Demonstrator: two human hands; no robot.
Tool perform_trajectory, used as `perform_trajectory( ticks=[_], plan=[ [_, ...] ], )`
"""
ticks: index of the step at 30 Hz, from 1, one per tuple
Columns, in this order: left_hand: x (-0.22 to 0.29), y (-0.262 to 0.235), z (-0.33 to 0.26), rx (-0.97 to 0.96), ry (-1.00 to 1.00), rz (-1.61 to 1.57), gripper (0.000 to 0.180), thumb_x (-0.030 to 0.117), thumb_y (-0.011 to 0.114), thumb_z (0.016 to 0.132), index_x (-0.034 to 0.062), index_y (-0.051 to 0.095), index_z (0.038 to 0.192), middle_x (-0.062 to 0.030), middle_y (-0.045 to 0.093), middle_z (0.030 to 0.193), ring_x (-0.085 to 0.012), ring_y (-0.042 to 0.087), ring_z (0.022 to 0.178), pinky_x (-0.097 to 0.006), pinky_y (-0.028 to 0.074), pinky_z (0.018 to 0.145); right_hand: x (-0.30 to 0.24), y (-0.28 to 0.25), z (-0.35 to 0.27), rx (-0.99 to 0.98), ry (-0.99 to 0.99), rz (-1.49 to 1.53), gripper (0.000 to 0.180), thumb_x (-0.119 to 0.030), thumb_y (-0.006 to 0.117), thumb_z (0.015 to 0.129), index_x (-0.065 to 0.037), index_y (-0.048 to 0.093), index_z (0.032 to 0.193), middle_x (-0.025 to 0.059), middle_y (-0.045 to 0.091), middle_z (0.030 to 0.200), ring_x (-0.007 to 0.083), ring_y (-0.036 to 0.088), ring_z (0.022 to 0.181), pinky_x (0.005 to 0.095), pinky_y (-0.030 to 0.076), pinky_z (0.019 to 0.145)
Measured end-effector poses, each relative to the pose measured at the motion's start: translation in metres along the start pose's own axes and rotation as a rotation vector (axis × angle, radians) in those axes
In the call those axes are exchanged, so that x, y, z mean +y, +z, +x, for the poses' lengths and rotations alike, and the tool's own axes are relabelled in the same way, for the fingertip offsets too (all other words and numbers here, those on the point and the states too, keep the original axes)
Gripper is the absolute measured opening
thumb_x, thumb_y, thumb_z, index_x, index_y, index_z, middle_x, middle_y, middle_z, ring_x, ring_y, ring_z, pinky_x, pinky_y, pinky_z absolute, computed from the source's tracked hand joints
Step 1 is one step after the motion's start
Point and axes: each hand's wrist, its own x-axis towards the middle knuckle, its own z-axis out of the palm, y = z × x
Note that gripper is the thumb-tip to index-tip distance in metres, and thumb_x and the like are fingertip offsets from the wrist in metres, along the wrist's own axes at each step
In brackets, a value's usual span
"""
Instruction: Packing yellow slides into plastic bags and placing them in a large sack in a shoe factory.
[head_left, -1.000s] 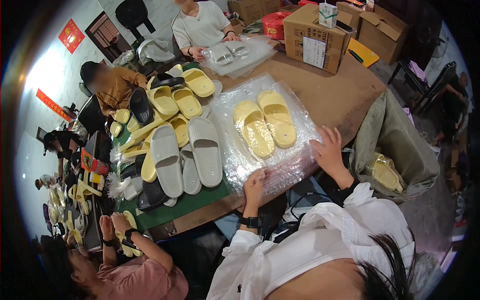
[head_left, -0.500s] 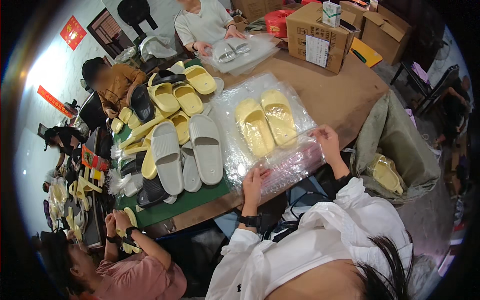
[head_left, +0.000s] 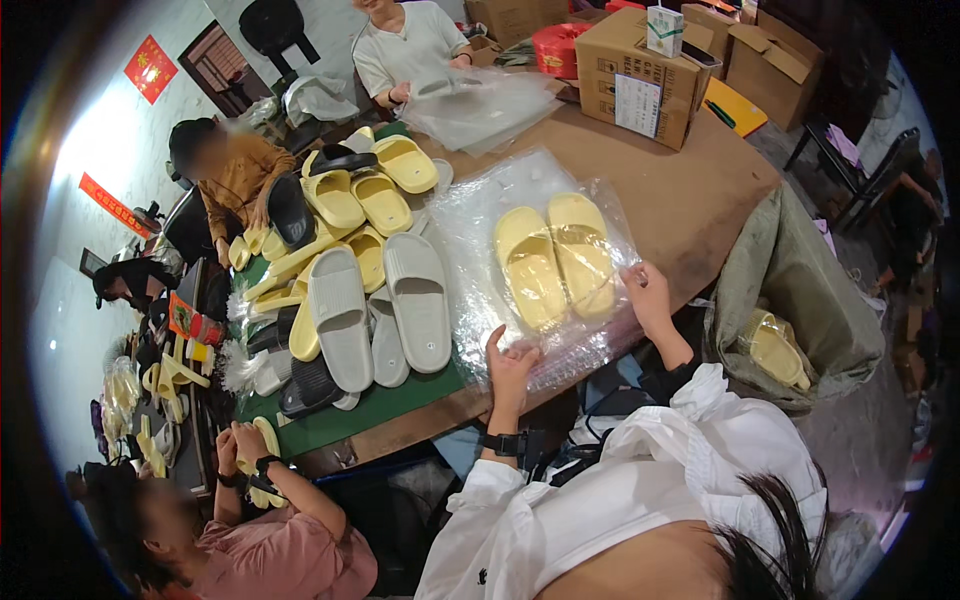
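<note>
A pair of yellow slippers lies side by side inside a clear plastic bag, on a stack of clear bags at the table's near edge. At the bag's near left corner, my left hand rests with thumb and fingers apart, touching the plastic. My right hand pinches the bag's right edge beside the slippers. Left of the stack sit grey slippers on a green mat, in front of a heap of yellow slippers and black ones.
A carton stands at the table's far right. Right of the table, an open sack holds a bagged yellow slipper. A co-worker in pink is at near left; another person in white handles clear bags across the table.
The bagged slippers have shifted right and slightly nearer. My left fingers have spread, and my right hand is slightly lower. Across the table, the slippers in the other person's bag no longer show.
</note>
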Motion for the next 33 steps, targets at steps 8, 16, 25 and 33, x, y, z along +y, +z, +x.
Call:
perform_trajectory(
  ticks=[8, 16, 25, 33],
  plan=[
    [0.007, -0.008, 0.008, -0.120, -0.213, 0.142, 0.053, 0.007, 0.062, 0.082, 0.0032, 0.038, 0.130, -0.0060, 0.061, 0.097, -0.0118, 0.058, 0.084, -0.026, 0.050, 0.070, -0.015, 0.013, -0.021, -0.097, 0.453, 0.510, 0.030, -0.013, 0.066, 0.082, -0.004, 0.049, 0.104, 0.0090, 0.054, 0.093, 0.0139, 0.051, 0.083, 0.0289, 0.044, 0.069],
    [0.007, -0.009, 0.005, -0.108, -0.264, 0.102, 0.032, 0.011, 0.061, 0.085, 0.0038, 0.052, 0.115, -0.0020, 0.061, 0.097, -0.0097, 0.057, 0.084, -0.025, 0.049, 0.071, 0.005, 0.004, -0.016, -0.225, 0.670, 0.819, 0.036, -0.013, 0.065, 0.081, 0.005, 0.050, 0.109, 0.0109, 0.059, 0.094, 0.0212, 0.059, 0.085, 0.0337, 0.050, 0.075],
    [-0.010, -0.022, 0.014, -0.152, -0.240, 0.152, 0.032, 0.016, 0.062, 0.085, 0.0028, 0.054, 0.113, -0.0005, 0.060, 0.092, -0.0081, 0.055, 0.077, -0.021, 0.045, 0.065, -0.027, -0.009, -0.033, -0.397, 0.615, 0.767, 0.036, -0.011, 0.060, 0.083, 0.005, 0.048, 0.113, 0.0129, 0.059, 0.104, 0.0221, 0.059, 0.094, 0.0327, 0.048, 0.081],
    [-0.002, -0.019, 0.008, -0.173, -0.272, 0.194, 0.039, 0.013, 0.055, 0.089, 0.0006, 0.045, 0.125, -0.0068, 0.058, 0.109, -0.0144, 0.059, 0.089, -0.027, 0.049, 0.076, -0.047, 0.005, -0.039, -0.486, 0.714, 0.860, 0.046, -0.015, 0.057, 0.085, -0.019, 0.036, 0.125, 0.0057, 0.052, 0.116, 0.0215, 0.052, 0.106, 0.0398, 0.046, 0.081]
  ],
)
